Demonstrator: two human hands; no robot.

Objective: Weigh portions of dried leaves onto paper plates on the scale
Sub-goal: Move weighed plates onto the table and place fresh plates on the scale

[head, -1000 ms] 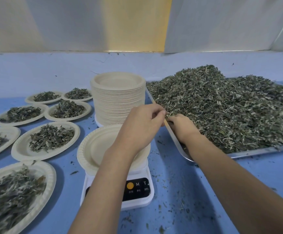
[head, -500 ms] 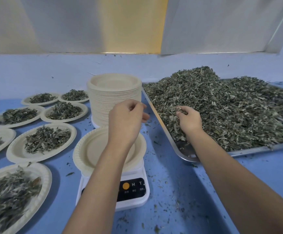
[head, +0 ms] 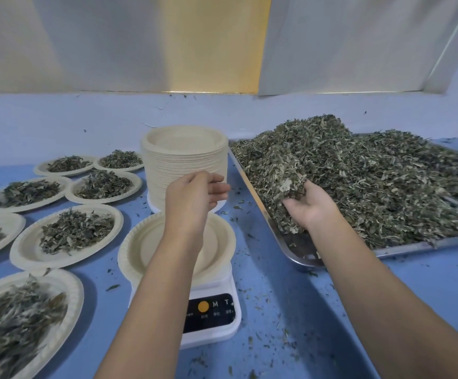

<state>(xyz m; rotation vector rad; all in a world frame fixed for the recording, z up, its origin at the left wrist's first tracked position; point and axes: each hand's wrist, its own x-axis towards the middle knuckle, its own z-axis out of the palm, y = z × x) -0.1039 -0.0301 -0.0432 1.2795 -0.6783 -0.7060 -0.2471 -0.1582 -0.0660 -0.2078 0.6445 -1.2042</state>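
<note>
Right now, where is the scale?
In the head view, the scale sits low at centre, under an empty paper plate, with filled plates on its left and the metal tray on its right.

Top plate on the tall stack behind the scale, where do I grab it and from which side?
Pinch the top plate by its rim at the near-left edge, coming from the front. Only the rim stands free of the stack; the leaf tray crowds the right side, and the left hand likely is nearest.
</note>
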